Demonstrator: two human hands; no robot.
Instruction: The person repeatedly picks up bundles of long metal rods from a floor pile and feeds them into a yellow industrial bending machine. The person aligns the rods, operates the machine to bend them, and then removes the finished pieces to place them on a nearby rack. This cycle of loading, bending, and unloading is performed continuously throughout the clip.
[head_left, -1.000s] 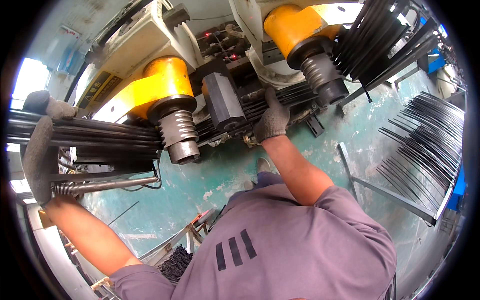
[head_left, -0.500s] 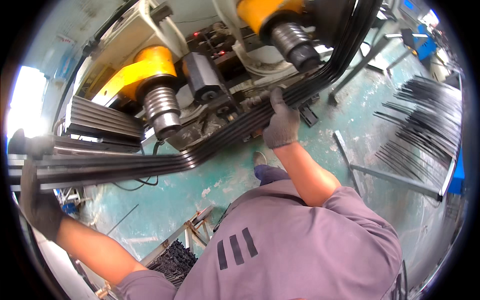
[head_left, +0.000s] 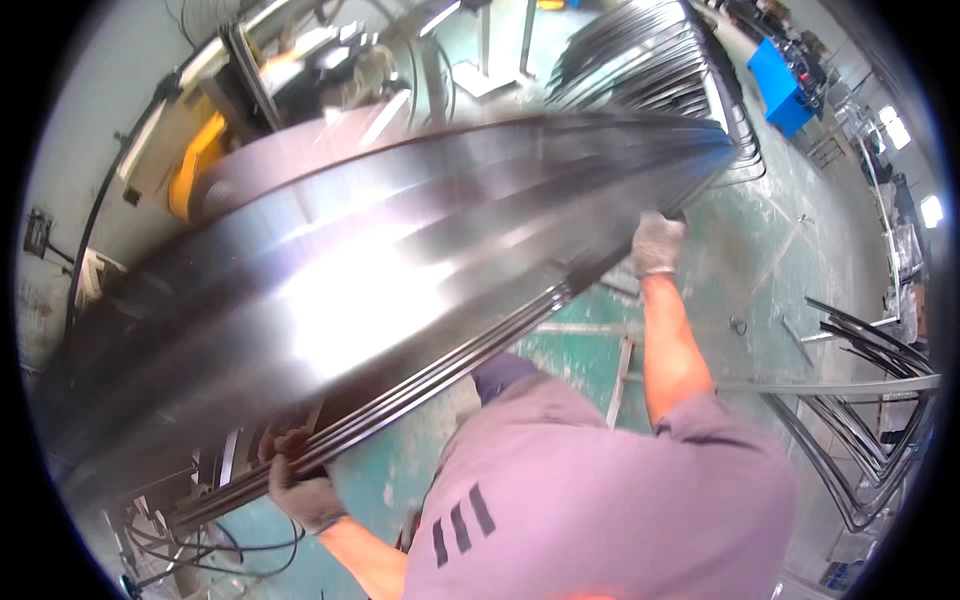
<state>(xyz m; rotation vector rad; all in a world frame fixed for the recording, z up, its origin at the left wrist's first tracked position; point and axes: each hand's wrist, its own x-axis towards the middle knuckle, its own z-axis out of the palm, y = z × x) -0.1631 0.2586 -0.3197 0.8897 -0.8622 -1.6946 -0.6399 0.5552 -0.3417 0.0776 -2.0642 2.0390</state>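
A bundle of bent dark metal tubes [head_left: 440, 385] stretches across the view from lower left to upper right, its upper part smeared by motion into a broad shiny band. My left hand [head_left: 305, 492], in a dark glove, is closed round the bundle's near edge at the lower left. Farther right, my gloved right hand [head_left: 660, 245] grips the same bundle near its right end. The fingertips of the right hand are partly hidden behind the metal. Both arms reach forward, and the bundle hangs in front of my body above the floor.
A pile of bent tubes [head_left: 640, 60] stands at the far side. More bent tubes [head_left: 850, 440] lie by a metal rail [head_left: 830, 385] at the right. A blue box [head_left: 783, 88] is at the far right. Machinery with a yellow part [head_left: 200, 160] is at the left; black cables [head_left: 220, 548] loop below.
The tube bundle has come away from the yellow machine and turned. The view has swung right, bringing the far pile nearer the middle. Both hands still hold the bundle; the left is closer in.
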